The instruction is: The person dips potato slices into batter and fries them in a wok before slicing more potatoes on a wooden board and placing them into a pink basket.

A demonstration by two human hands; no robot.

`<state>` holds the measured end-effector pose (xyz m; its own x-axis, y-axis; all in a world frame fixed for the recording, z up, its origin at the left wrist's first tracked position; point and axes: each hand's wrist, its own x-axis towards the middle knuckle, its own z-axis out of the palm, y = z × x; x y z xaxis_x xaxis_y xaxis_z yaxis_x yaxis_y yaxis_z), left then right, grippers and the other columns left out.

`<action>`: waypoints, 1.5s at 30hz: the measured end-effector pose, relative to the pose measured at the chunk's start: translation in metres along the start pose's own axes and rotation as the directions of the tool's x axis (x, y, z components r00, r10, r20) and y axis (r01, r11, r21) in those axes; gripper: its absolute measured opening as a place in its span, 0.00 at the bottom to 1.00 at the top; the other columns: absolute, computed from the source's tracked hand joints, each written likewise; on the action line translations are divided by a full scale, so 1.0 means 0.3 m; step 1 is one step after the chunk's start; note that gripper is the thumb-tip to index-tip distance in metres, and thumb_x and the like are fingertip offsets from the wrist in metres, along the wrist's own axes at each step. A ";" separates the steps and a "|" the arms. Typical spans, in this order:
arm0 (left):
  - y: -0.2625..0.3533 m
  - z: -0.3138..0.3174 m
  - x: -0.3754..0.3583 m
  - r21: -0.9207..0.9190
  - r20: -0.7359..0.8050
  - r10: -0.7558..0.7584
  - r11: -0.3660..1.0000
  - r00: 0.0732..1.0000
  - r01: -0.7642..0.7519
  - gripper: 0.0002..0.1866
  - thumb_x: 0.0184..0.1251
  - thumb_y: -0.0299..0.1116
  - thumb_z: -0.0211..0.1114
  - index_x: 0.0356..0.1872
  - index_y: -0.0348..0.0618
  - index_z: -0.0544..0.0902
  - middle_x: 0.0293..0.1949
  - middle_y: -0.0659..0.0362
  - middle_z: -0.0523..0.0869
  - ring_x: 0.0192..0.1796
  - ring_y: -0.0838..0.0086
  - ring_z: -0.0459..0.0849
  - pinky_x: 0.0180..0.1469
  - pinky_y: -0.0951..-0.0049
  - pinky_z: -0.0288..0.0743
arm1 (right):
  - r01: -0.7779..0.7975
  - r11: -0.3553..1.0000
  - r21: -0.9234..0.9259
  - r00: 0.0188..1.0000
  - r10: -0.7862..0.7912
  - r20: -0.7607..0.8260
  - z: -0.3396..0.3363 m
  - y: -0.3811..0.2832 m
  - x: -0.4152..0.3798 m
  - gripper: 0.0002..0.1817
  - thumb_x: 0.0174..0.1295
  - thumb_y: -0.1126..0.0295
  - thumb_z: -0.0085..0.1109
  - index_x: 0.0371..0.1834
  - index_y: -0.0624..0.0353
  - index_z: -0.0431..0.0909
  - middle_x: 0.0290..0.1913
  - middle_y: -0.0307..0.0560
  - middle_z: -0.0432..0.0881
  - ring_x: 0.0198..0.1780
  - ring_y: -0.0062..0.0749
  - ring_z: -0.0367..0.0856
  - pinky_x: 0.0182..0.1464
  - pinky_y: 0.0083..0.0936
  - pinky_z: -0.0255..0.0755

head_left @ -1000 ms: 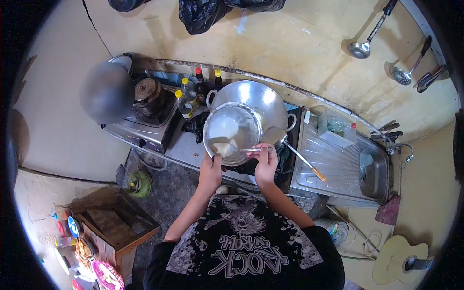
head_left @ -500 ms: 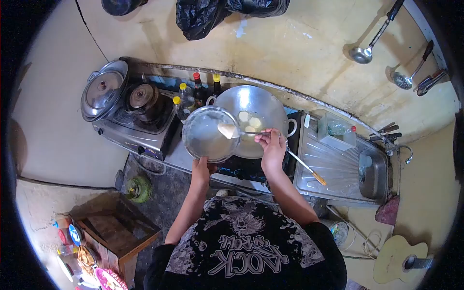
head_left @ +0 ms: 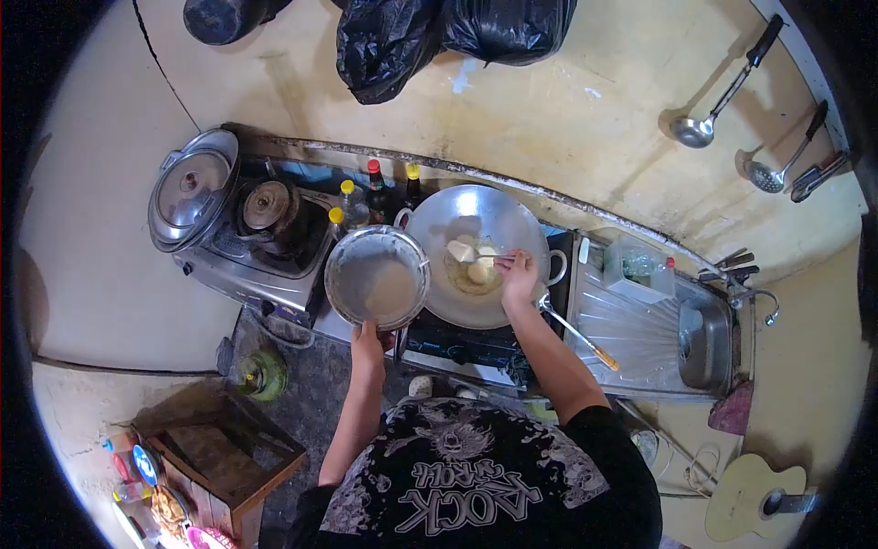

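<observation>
My left hand (head_left: 369, 340) grips the near rim of a metal bowl (head_left: 378, 277) with pale batter in it, held beside the wok. My right hand (head_left: 519, 274) is closed on the handle of a spoon (head_left: 494, 257). The spoon's head, loaded with pale batter, is over the large wok (head_left: 466, 312). Down in the wok, pale round pieces (head_left: 482, 272) lie in oil; the spoon partly covers them. The wok sits on a black stove (head_left: 448, 340).
A ladle with a wooden handle (head_left: 585, 337) lies right of the wok, by the sink (head_left: 705, 340). Bottles (head_left: 378, 192) stand behind the bowl. A second stove (head_left: 259, 285) at left carries a small pot (head_left: 271, 209) and a large lidded pot (head_left: 191, 188).
My right hand and the spoon have moved from above the bowl to above the wok. The bowl in my left hand has shifted a little left, away from the wok. The camera view has tilted up slightly.
</observation>
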<state>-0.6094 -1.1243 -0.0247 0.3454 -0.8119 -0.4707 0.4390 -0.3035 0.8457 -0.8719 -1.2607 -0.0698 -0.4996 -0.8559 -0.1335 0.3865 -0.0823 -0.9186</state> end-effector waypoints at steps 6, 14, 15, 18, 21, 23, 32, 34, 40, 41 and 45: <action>0.085 -0.015 -0.051 -0.019 -0.075 -0.078 0.997 0.994 0.077 0.11 0.66 0.37 0.51 0.36 0.39 0.73 0.25 0.59 0.79 0.22 0.77 0.75 0.25 0.78 0.69 | 0.063 0.926 -0.373 0.995 -0.088 -0.049 -0.019 0.169 0.041 0.10 0.69 0.68 0.41 0.36 0.63 0.68 0.30 0.47 0.74 0.23 0.33 0.81 0.25 0.24 0.78; 0.087 -0.056 -0.061 0.003 -0.072 -0.047 0.999 0.996 0.047 0.12 0.66 0.39 0.51 0.34 0.40 0.72 0.21 0.61 0.77 0.20 0.78 0.74 0.21 0.78 0.66 | 0.033 0.924 -0.382 0.999 -0.031 0.011 -0.010 0.107 -0.026 0.10 0.68 0.68 0.42 0.36 0.64 0.69 0.30 0.45 0.74 0.24 0.33 0.82 0.26 0.23 0.78; 0.098 -0.053 -0.066 0.010 -0.066 -0.055 0.998 0.996 0.056 0.12 0.66 0.40 0.51 0.34 0.40 0.72 0.21 0.61 0.77 0.21 0.78 0.74 0.21 0.78 0.66 | 0.005 0.946 -0.323 1.000 -0.002 0.009 -0.015 0.096 -0.041 0.10 0.68 0.68 0.42 0.36 0.64 0.69 0.30 0.45 0.74 0.25 0.33 0.81 0.27 0.24 0.78; 0.076 -0.068 -0.058 0.053 -0.041 -0.068 0.996 0.997 0.070 0.12 0.66 0.40 0.51 0.34 0.40 0.72 0.22 0.61 0.77 0.21 0.79 0.74 0.21 0.78 0.66 | -0.044 0.982 -0.184 0.999 0.045 0.004 -0.025 0.043 -0.093 0.09 0.68 0.67 0.42 0.38 0.63 0.68 0.31 0.46 0.73 0.27 0.35 0.81 0.30 0.27 0.78; 0.086 -0.056 -0.079 0.074 -0.025 -0.087 0.993 0.996 0.089 0.12 0.66 0.40 0.51 0.35 0.40 0.73 0.22 0.61 0.77 0.21 0.79 0.73 0.22 0.78 0.65 | -0.033 0.995 -0.097 0.999 0.030 -0.028 -0.012 -0.063 -0.163 0.09 0.68 0.67 0.43 0.40 0.63 0.67 0.33 0.47 0.73 0.29 0.37 0.81 0.32 0.29 0.78; 0.089 -0.045 -0.094 0.101 0.031 -0.093 0.991 0.995 0.090 0.12 0.67 0.39 0.51 0.35 0.39 0.74 0.23 0.60 0.78 0.21 0.79 0.73 0.23 0.78 0.65 | -0.039 0.999 0.011 0.998 0.039 -0.055 -0.006 -0.128 -0.204 0.09 0.67 0.67 0.43 0.40 0.63 0.67 0.34 0.48 0.74 0.31 0.38 0.81 0.33 0.29 0.79; 0.019 -0.025 -0.102 0.223 0.292 -0.081 0.975 0.953 0.014 0.13 0.67 0.37 0.49 0.41 0.37 0.73 0.24 0.59 0.78 0.21 0.77 0.73 0.24 0.76 0.65 | 0.235 0.972 -0.002 0.965 -0.233 0.120 0.071 -0.396 -0.576 0.10 0.71 0.66 0.41 0.40 0.63 0.68 0.37 0.48 0.75 0.34 0.35 0.81 0.38 0.28 0.77; 0.032 -0.042 -0.145 0.248 0.350 -0.105 0.969 0.931 0.016 0.13 0.66 0.37 0.49 0.41 0.36 0.72 0.24 0.58 0.78 0.21 0.78 0.73 0.23 0.76 0.65 | 0.307 0.939 -0.156 0.934 -0.265 0.238 0.070 -0.404 -0.670 0.12 0.72 0.66 0.39 0.41 0.64 0.69 0.37 0.48 0.76 0.33 0.32 0.81 0.39 0.26 0.77; 0.076 -0.158 -0.372 0.177 0.487 -0.062 0.984 0.871 -0.030 0.14 0.66 0.37 0.48 0.42 0.37 0.73 0.27 0.59 0.80 0.23 0.80 0.73 0.26 0.79 0.67 | 0.632 0.635 -0.443 0.769 -0.447 0.456 -0.005 -0.436 -0.930 0.09 0.69 0.72 0.43 0.47 0.64 0.69 0.41 0.46 0.72 0.35 0.24 0.71 0.38 0.20 0.66; 0.067 -0.188 -0.404 0.164 0.488 -0.070 0.986 0.870 -0.013 0.14 0.67 0.38 0.48 0.42 0.37 0.73 0.28 0.58 0.81 0.24 0.80 0.73 0.27 0.79 0.68 | 0.679 0.566 -0.469 0.733 -0.485 0.476 -0.022 -0.442 -0.976 0.10 0.68 0.72 0.44 0.48 0.64 0.69 0.43 0.47 0.70 0.35 0.25 0.69 0.39 0.21 0.65; 0.018 -0.353 -0.541 0.123 0.468 -0.094 0.992 0.879 0.041 0.14 0.67 0.37 0.46 0.42 0.37 0.74 0.30 0.56 0.84 0.25 0.81 0.73 0.29 0.80 0.69 | 0.644 0.617 -0.452 0.764 -0.494 0.415 -0.149 -0.430 -1.177 0.16 0.67 0.70 0.47 0.57 0.62 0.64 0.47 0.46 0.68 0.38 0.23 0.66 0.40 0.20 0.63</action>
<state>-0.5753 -0.9415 0.0295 -0.1262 -0.9183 -0.3753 0.3477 -0.3953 0.8502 -0.7799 -0.9251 0.0792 -0.2513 -0.8250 0.5062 -0.4334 -0.3717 -0.8209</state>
